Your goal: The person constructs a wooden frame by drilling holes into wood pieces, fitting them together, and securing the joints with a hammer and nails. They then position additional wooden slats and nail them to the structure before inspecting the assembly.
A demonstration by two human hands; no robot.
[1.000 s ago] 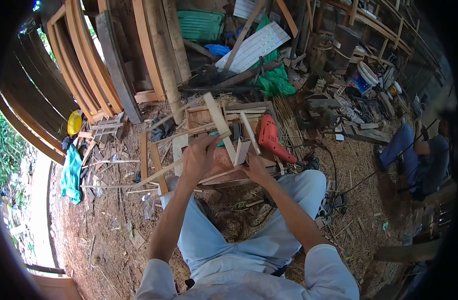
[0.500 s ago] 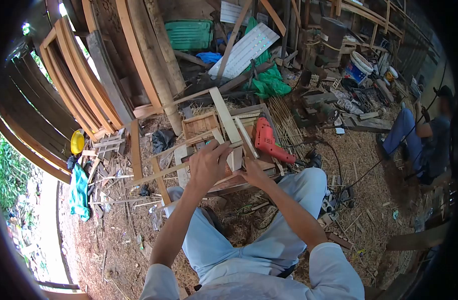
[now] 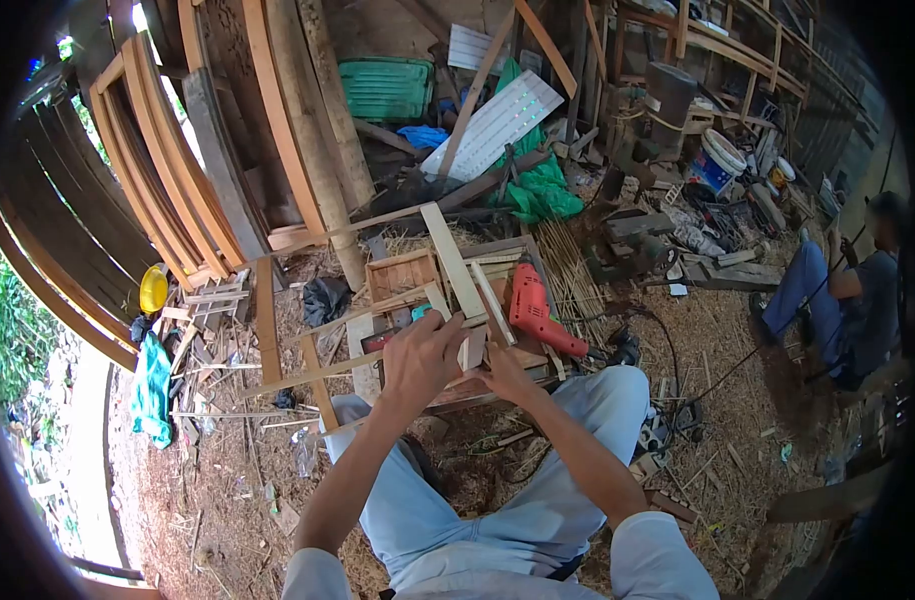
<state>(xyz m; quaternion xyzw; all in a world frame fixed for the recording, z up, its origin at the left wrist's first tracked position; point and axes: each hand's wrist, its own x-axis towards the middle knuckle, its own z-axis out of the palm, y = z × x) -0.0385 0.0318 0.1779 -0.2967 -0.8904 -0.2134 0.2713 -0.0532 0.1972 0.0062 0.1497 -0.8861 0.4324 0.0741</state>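
My left hand point(image 3: 417, 355) is closed around the near corner of a light wooden slat frame point(image 3: 452, 262), where slats meet. My right hand point(image 3: 505, 375) has its fingers bent against the underside of the same corner, beside a small pale wooden piece point(image 3: 472, 348); its fingertips are partly hidden. The frame's thin slats reach out to the left and away from me, above a low wooden work surface. To the right of the frame, a red power drill point(image 3: 539, 312) lies on that surface. A narrow loose-looking strip point(image 3: 492, 300) leans between frame and drill.
A small wooden box point(image 3: 401, 277) sits behind the frame. Wood shavings and offcuts cover the ground. A black cable point(image 3: 672, 330) runs right from the drill. Boards point(image 3: 157, 160) lean at the left, with a yellow helmet point(image 3: 154, 288) nearby. Another person point(image 3: 857, 290) sits at the right.
The view has shifted slightly, so the surroundings sit lower in the picture. Both hands stay at the same corner of the frame, with only a slight movement.
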